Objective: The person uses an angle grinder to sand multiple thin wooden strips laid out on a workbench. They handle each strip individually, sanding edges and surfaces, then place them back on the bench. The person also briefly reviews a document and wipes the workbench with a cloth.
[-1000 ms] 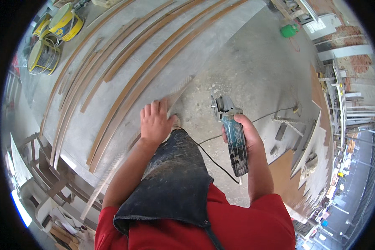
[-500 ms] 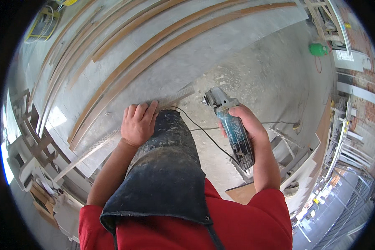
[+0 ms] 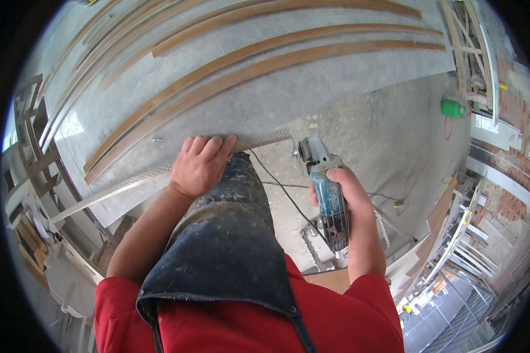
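Observation:
My right hand point(image 3: 356, 191) is wrapped around the teal body of an angle grinder point(image 3: 331, 203), its grey head and disc edge-on at the far end. The disc stands close by the right end of a long strip with a mesh-patterned face point(image 3: 138, 178); whether they touch, I cannot tell. My left hand point(image 3: 201, 166) lies over this strip with its fingers closed on it, just beyond the dark, dust-stained apron point(image 3: 229, 229). The fingertips' undersides are hidden. A black cord point(image 3: 291, 200) runs beside the grinder.
A large grey slab point(image 3: 229, 100) lies ahead, bearing several long brown strips point(image 3: 265, 65). At far right a green canister point(image 3: 451, 109) stands near a wooden frame point(image 3: 462, 47). White panels and racks line the right side. A cable point(image 3: 365, 194) crosses the dusty floor.
The grinder has come nearer the strip's right end, and its head has turned so the disc faces that end. My left hand keeps its hold on the strip. The whole view has shifted slightly.

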`<action>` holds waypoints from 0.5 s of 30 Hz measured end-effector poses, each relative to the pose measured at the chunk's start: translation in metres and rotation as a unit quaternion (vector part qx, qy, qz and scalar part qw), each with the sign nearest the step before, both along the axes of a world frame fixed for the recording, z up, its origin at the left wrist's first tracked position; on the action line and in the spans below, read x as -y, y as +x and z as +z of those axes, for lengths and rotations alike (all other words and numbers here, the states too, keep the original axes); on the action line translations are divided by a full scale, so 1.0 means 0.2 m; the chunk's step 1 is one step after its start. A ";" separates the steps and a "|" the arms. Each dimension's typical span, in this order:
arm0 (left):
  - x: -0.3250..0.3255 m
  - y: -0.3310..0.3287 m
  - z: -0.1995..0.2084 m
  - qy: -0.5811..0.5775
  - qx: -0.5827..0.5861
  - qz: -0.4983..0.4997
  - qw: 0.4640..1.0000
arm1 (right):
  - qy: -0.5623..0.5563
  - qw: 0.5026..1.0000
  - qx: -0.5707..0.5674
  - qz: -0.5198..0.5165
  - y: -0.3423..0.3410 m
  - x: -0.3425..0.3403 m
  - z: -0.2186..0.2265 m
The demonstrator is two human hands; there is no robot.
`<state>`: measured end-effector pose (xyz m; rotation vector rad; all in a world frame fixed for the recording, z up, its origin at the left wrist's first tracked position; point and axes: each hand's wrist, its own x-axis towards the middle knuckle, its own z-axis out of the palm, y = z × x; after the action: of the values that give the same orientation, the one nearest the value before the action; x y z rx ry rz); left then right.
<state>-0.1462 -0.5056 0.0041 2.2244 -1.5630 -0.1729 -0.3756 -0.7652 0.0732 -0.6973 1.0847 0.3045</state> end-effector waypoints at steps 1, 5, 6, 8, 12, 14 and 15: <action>0.00 0.00 0.00 -0.004 0.004 0.000 1.000 | 0.001 1.000 -0.007 -0.002 -0.01 0.00 0.00; 0.01 0.02 -0.01 -0.011 0.006 0.004 1.000 | -0.037 0.999 -0.020 -0.007 -0.02 -0.03 0.02; 0.00 0.00 -0.01 -0.008 0.007 0.002 1.000 | -0.021 1.000 -0.010 -0.017 -0.02 -0.03 0.01; -0.01 0.00 -0.01 -0.006 0.006 0.003 1.000 | 0.010 0.999 0.009 -0.038 -0.01 -0.02 0.00; 0.01 0.00 0.00 -0.017 0.004 0.001 1.000 | -0.009 0.999 0.005 -0.043 0.05 -0.04 0.02; 0.01 0.00 0.01 -0.020 0.001 -0.001 1.000 | -0.022 0.999 0.008 -0.027 0.03 -0.04 0.03; 0.02 0.01 0.01 -0.021 0.000 -0.002 1.000 | -0.029 0.999 0.010 -0.020 0.02 -0.04 0.03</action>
<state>-0.1449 -0.5087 0.0064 2.1900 -1.5572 -0.1402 -0.3707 -0.7568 0.0793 -0.7283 1.0913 0.2327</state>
